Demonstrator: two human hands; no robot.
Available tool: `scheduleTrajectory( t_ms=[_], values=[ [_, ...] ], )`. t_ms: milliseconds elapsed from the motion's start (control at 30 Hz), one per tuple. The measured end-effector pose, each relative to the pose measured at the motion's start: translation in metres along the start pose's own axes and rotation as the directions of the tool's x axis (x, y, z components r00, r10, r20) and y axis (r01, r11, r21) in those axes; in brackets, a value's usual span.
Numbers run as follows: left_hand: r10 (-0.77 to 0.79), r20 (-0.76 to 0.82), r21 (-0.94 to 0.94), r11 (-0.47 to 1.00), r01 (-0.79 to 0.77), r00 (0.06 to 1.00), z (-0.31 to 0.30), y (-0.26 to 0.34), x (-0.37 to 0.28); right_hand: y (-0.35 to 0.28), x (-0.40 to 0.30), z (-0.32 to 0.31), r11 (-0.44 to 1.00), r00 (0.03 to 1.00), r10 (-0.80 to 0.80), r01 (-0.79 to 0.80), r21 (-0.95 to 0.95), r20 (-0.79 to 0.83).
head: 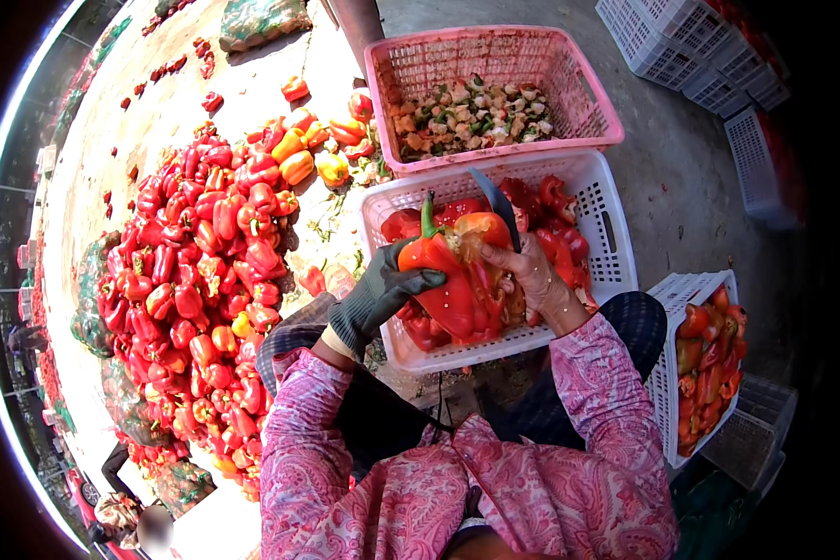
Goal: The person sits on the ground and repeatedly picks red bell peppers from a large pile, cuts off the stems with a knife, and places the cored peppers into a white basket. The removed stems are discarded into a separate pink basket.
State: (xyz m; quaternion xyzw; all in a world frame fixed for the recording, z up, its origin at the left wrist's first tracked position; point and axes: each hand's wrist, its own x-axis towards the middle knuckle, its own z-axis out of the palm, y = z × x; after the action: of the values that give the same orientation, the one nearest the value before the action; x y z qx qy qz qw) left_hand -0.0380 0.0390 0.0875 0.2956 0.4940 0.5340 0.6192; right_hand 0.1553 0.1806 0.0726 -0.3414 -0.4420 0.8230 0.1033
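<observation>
My left hand (372, 294), in a dark knit glove, grips a red bell pepper (442, 283) with its green stem (428, 215) still on. The pepper is split open, and pale core and seeds show in the gap. My bare right hand (540, 276) holds a knife (498, 203), its dark blade pointing up and away from me. The thumb of that hand also presses on the orange-red opened part (481, 227) of the pepper. Both hands are above a white plastic crate (612, 245) of cut red pepper pieces (563, 241), which lies between my knees.
Beyond it stands a pink crate (490, 42) holding cut-off cores and stems (483, 115). A large heap of whole peppers (196, 280) spreads at left, beside mesh sacks (98, 294). A filled crate (661, 336) is at right; stacked crates (672, 56) are farther back. A person (119, 518) is at lower left.
</observation>
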Motion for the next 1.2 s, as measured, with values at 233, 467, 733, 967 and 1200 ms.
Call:
scheduleTrajectory(
  t_ms=[233, 467, 733, 967, 1200],
  values=[
    [0.018, 0.0, -0.035, 0.999, -0.018, 1.0, -0.004, -0.007, -0.013, 0.015, 0.005, -0.004, 0.976, 0.993, 0.099, -0.11, 0.188, 0.062],
    [0.162, -0.285, 0.206, 0.973, -0.105, 0.945, 0.008, -0.02, 0.011, 0.018, 0.003, 0.001, 0.98, 0.974, -0.13, 0.097, -0.175, -0.187],
    [-0.007, -0.353, -0.196, 0.978, -0.067, 0.936, 0.013, -0.027, 0.032, 0.018, -0.001, 0.012, 0.932, 0.916, -0.331, 0.281, -0.228, -0.226],
    [-0.002, -0.242, -0.546, 0.827, -0.134, 0.97, 0.009, -0.009, 0.039, 0.049, 0.019, -0.012, 0.92, 0.993, -0.053, 0.092, 0.38, -0.11],
    [0.0, -0.071, -0.719, 0.693, -0.051, 0.997, 0.036, 0.005, 0.03, 0.046, 0.004, 0.002, 0.863, 0.918, -0.395, 0.361, 0.353, 0.027]
  ],
)
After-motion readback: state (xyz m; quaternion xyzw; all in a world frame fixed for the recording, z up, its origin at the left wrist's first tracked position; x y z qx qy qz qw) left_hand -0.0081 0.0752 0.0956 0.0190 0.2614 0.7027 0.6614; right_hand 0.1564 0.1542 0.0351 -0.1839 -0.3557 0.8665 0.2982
